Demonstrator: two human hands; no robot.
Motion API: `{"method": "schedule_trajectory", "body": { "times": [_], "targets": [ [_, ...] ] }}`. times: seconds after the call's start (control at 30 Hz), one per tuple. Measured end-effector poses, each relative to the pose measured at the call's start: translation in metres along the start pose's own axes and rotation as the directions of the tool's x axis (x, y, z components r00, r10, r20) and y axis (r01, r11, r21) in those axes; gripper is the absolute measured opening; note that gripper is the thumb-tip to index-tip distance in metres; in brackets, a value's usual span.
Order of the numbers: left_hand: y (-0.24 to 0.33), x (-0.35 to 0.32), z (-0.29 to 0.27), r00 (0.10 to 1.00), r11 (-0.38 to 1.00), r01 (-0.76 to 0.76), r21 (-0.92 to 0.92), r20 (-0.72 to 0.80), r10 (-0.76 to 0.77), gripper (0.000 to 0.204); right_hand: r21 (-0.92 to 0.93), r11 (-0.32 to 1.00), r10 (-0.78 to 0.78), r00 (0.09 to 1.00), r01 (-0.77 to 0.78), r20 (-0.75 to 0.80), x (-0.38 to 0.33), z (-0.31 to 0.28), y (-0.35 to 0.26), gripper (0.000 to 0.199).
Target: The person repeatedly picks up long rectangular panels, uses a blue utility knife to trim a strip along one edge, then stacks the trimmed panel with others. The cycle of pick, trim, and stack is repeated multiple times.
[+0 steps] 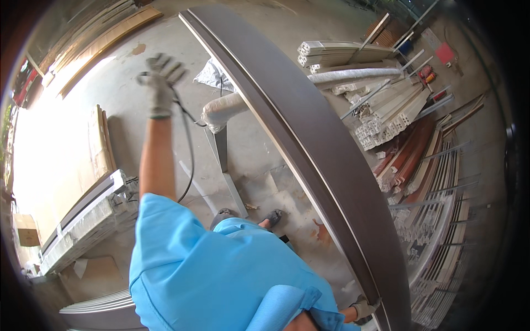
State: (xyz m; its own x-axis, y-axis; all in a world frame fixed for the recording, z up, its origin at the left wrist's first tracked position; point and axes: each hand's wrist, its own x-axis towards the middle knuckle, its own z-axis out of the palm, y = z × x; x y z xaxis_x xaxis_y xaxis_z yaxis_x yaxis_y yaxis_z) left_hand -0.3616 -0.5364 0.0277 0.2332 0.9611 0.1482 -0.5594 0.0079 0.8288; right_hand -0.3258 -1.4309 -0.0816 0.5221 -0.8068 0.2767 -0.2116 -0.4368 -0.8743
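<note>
My left hand (162, 83), in a grey work glove, is raised out over the floor at the left with its fingers spread. A black cable (191, 132) runs beside it and hangs down past my forearm; nothing shows in the palm. Long dark brown panels (309, 121), one lying along another, stretch from the far middle to the near right. At their near end my gloved right hand (363, 309) grips the left edge, its fingers partly hidden. A plastic-wrapped padded support (223, 107) on a metal leg (218, 146) stands under the panels.
Bundled white profiles (386, 110) and brown lengths (400, 154) lie on racks at the right. Cardboard-covered panels (72, 182) are stacked at the left. Long boards (105, 47) lie at the far left. Curved panels (102, 309) lie at the near left.
</note>
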Motion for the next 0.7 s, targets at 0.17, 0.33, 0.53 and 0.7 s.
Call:
{"method": "schedule_trajectory", "body": {
  "times": [0.17, 0.33, 0.53, 0.7],
  "targets": [
    [0.008, 0.031, -0.088, 0.938, 0.961, 0.268, -0.069, 0.245, -0.244, 0.051, 0.132, 0.989, 0.039, 0.983, -0.063, 0.178, -0.062, -0.005, -0.037, 0.055],
    [-0.045, 0.030, -0.064, 0.818, 0.895, 0.415, 0.165, 0.363, -0.446, 0.050, 0.393, 0.836, 0.296, 0.917, -0.384, 0.266, -0.108, -0.009, -0.053, 0.056],
    [-0.107, 0.066, -0.013, 0.773, 0.813, 0.447, 0.373, 0.296, -0.561, 0.055, 0.934, 0.046, 0.435, 0.848, -0.356, 0.302, -0.117, -0.008, -0.064, 0.025],
    [-0.132, 0.010, 0.020, 0.803, 0.822, 0.221, 0.525, 0.380, -0.459, 0.051, 0.955, -0.012, 0.442, 0.855, -0.296, 0.271, -0.115, -0.007, -0.075, 0.025]
  ]
}}
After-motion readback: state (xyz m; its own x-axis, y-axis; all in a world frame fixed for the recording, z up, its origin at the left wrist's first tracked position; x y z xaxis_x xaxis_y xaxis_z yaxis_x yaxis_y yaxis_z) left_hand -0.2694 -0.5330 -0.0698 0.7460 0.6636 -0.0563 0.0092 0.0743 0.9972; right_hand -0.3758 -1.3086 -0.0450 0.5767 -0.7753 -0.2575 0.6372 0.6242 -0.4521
